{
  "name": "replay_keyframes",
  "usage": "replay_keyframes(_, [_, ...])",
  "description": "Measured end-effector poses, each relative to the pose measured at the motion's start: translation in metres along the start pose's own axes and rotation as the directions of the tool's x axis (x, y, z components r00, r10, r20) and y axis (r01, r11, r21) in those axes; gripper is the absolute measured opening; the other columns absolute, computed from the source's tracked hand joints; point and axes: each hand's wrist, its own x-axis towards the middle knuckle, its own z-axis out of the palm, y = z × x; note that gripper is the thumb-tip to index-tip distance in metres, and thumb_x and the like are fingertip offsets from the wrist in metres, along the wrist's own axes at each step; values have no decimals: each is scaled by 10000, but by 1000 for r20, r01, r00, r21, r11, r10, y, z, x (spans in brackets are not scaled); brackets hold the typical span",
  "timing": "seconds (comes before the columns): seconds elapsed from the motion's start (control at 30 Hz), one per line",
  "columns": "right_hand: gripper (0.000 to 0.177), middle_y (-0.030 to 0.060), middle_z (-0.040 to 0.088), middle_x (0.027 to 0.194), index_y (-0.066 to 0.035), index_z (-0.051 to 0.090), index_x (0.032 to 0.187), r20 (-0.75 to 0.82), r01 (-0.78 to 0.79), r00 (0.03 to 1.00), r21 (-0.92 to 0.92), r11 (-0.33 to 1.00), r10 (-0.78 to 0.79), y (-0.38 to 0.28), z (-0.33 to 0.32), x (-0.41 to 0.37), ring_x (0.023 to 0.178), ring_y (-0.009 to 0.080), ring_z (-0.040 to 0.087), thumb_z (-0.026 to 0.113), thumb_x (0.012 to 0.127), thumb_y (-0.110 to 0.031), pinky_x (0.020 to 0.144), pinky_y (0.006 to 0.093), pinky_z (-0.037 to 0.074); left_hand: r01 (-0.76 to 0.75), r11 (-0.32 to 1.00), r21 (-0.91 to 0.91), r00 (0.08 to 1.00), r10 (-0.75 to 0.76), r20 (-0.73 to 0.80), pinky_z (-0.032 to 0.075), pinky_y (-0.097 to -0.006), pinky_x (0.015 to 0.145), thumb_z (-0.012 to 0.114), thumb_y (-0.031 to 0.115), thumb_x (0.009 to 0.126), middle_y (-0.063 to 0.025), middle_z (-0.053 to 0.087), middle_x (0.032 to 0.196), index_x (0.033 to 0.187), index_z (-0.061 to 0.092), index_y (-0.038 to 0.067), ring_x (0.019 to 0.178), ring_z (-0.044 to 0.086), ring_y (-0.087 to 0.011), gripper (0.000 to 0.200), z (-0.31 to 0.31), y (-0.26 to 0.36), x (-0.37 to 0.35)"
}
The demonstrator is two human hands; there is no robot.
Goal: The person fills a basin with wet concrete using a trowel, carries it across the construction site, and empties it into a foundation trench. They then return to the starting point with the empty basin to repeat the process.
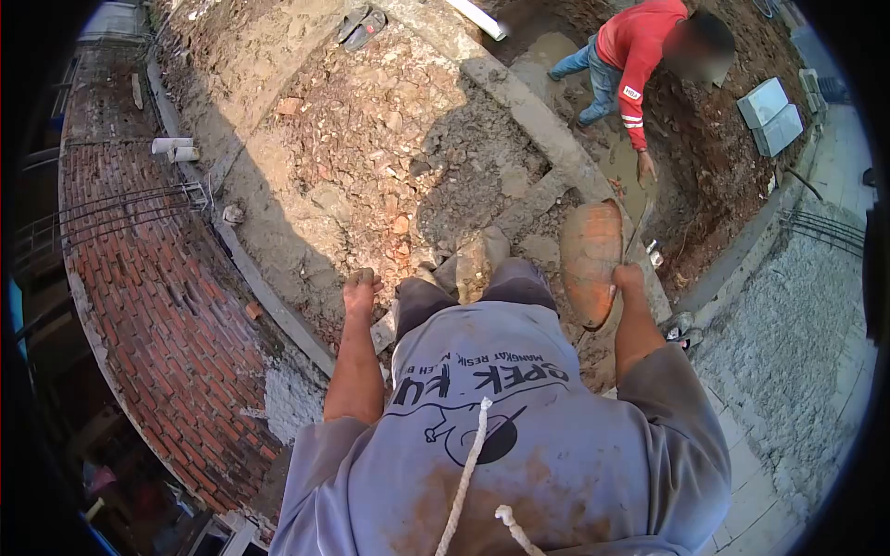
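My right hand (629, 278) is closed at the side edge of a rounded orange vessel (591, 264), smeared with mud, that looks like a tub. It stands tilted beside my leg, against the concrete beam; the fingertips are hidden. My left hand (362, 285) hangs over the rubble near my other knee, fingers curled, with nothing visible in it. A co-worker in a red top (640, 46) bends down in the trench, and that person's hand (646, 167) reaches down just beyond the tub's far end.
A concrete beam (524, 107) runs along the muddy trench (686, 185). Broken stone and brick (371, 157) cover the ground ahead. Left stands a brick wall (158, 278); right, a rough plastered wall (779, 315). Pale blocks (771, 116), sandals (362, 26) and a white pipe (477, 17) lie around.
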Motion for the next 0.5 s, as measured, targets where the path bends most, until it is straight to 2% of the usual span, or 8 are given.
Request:
replay_keyframes(0.13, [412, 292, 529, 1082, 67, 566, 1003, -124, 19, 992, 22, 1000, -16, -14, -3, -26, 1044, 378, 513, 446, 679, -158, 905, 399, 397, -13, 1000, 5, 997, 12, 75, 462, -300, 678, 546, 248, 851, -138, 619, 907, 1154, 445, -18, 720, 601, -181, 416, -3, -4, 37])
replay_keyframes(0.33, [403, 276, 541, 1071, 71, 574, 992, -243, -10, 969, 117, 993, 39, 11, 14, -65, 1042, 387, 510, 440, 683, -151, 914, 397, 394, -85, 993, 78, 969, 64, 240, 464, -299, 621, 502, 273, 867, -113, 595, 954, 1169, 437, -17, 767, 584, -179, 424, -17, 15, 55])
replay_keyframes(0.43, [400, 275, 543, 1066, 75, 585, 973, -235, -65, 966, 172, 983, 105, 30, 22, -99, 1046, 381, 509, 427, 696, -167, 915, 394, 395, -106, 986, 132, 947, 60, 315, 464, -297, 621, 476, 277, 878, -99, 588, 966, 1166, 444, 7, 794, 581, -169, 396, -27, 15, 69])
replay_keyframes(0.5, [405, 282, 541, 1062, 81, 587, 972, -225, -31, 973, 89, 996, 51, 52, 40, -110, 1044, 380, 511, 412, 709, -174, 915, 393, 394, -116, 979, 164, 940, 55, 337, 467, -299, 622, 480, 277, 878, -99, 588, 969, 1170, 443, 17, 800, 584, -168, 393, -34, 14, 73])
